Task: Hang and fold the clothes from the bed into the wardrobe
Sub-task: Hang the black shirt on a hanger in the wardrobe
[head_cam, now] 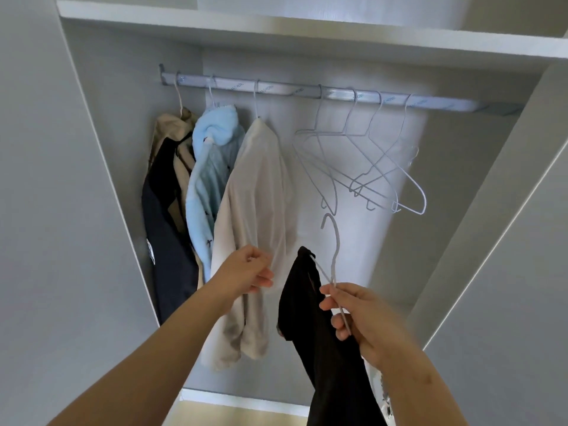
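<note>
Head view: white wardrobe [107, 149] interior, rail [292, 89] under a shelf. The black garment [325, 348], judged soft and light, hangs from a wire hanger [337, 244] low beneath the rail's middle. The right grip [353, 315] pinches the thin, likely slippery wire below the hook, a sound hold. The left grip [249, 269] is curled on the cream shirt [255, 186]. Empty hangers [362, 167] crowd the rail's right end; a blue robe [209, 167] hangs near its left end.
</note>
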A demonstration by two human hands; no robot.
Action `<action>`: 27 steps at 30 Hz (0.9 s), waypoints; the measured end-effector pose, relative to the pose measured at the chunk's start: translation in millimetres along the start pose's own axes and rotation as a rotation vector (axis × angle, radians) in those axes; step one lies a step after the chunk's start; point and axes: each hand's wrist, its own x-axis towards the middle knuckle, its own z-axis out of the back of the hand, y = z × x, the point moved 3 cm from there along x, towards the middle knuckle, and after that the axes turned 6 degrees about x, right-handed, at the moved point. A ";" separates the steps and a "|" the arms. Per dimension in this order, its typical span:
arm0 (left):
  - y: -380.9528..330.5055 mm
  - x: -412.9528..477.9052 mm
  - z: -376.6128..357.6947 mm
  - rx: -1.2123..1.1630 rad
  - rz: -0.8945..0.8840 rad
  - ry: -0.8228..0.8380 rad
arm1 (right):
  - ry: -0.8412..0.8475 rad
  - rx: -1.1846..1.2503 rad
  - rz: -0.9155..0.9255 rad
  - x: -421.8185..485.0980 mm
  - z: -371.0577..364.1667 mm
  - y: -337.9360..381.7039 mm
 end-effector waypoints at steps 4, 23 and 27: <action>-5.4 10.6 13.0 -0.012 -0.017 -0.065 | 0.037 0.051 0.043 21.3 -18.8 14.8; -106.2 213.8 102.8 0.347 -0.439 -0.303 | -0.071 0.223 0.252 205.0 -125.7 145.0; -119.6 255.6 115.0 0.489 -0.507 -0.310 | -0.045 0.243 0.307 237.9 -156.2 182.5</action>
